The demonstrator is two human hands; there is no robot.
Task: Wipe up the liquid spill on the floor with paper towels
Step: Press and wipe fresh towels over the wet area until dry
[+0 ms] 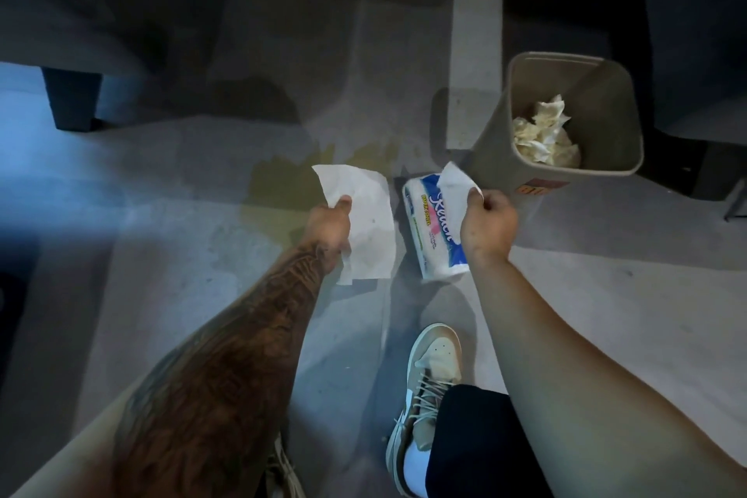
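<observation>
A yellowish liquid spill (279,182) spreads over the grey floor ahead of me. My left hand (329,224) grips a white paper towel sheet (366,222) that hangs just right of the spill. My right hand (487,220) pinches a second, smaller white sheet (456,184) held up over the wrapped paper towel roll (434,232), which lies on the floor between my hands. The two sheets are apart from each other.
A beige waste bin (606,93) stands at the right, just beyond the roll, with crumpled used towels (543,131) inside. A dark furniture leg (72,97) stands at far left. My shoe (428,380) rests on the floor near the bottom centre.
</observation>
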